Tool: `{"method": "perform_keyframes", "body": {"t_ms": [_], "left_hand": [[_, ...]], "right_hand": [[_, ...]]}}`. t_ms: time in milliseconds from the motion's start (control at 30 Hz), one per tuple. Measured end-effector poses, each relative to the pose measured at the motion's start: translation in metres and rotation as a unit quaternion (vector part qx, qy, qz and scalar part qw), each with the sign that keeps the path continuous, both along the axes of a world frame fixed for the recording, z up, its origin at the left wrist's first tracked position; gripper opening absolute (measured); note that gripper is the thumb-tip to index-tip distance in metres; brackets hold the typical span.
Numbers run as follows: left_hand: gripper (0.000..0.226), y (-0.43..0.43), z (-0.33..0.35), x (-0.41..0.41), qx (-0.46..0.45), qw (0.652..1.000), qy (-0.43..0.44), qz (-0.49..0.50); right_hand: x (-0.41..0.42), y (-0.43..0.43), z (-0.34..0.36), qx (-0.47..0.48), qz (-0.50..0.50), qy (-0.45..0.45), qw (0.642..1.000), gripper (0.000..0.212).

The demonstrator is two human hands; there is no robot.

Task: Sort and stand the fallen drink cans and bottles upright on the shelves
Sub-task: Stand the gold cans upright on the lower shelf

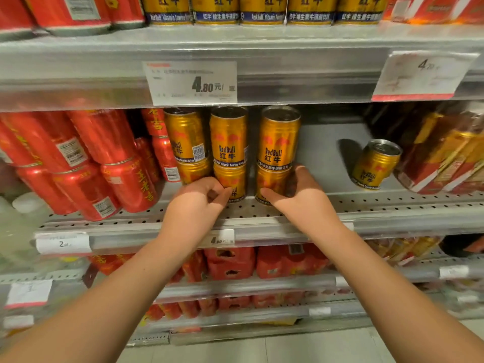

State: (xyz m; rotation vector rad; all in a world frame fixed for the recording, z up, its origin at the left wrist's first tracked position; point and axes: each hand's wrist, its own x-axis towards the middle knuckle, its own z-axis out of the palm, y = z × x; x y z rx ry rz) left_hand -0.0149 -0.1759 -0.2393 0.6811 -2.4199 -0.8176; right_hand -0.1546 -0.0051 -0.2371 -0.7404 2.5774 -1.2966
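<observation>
Fingers (300,175) round stacked gold cans (273,150)

Grey metal shelving (327,56), price labels (192,83), seemingly tiled floor (288,349)

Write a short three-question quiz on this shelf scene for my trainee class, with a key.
1. True or false: the right hand grips the lower Red Bull can of the right-hand stack.
2. The large price tag reads: A 2.80, B 4.80, C 6.80.
3. Fill in: the lone Red Bull can stands to the ___ of that stack.
Key: 1 true; 2 B; 3 right.
</observation>
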Motion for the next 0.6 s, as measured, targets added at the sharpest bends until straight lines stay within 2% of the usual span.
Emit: {"method": "perform_keyframes", "body": {"t_ms": [167, 333, 600], "left_hand": [[0.018, 0.000, -0.006, -0.003, 0.024, 0.999, 0.041, 0.001], [0.018, 0.000, -0.009, -0.007, 0.014, 1.000, 0.023, 0.015], [0.016, -0.005, -0.013, -0.009, 0.025, 0.999, 0.020, 0.009]], "right_hand": [[0.009, -0.016, -0.004, -0.017, -0.010, -0.004, 1.000, 0.073], [0.007, -0.019, -0.007, -0.026, -0.005, -0.002, 1.000, 0.075], [-0.004, -0.026, -0.005, 0.014, 0.006, -0.006, 1.000, 0.072]]}}
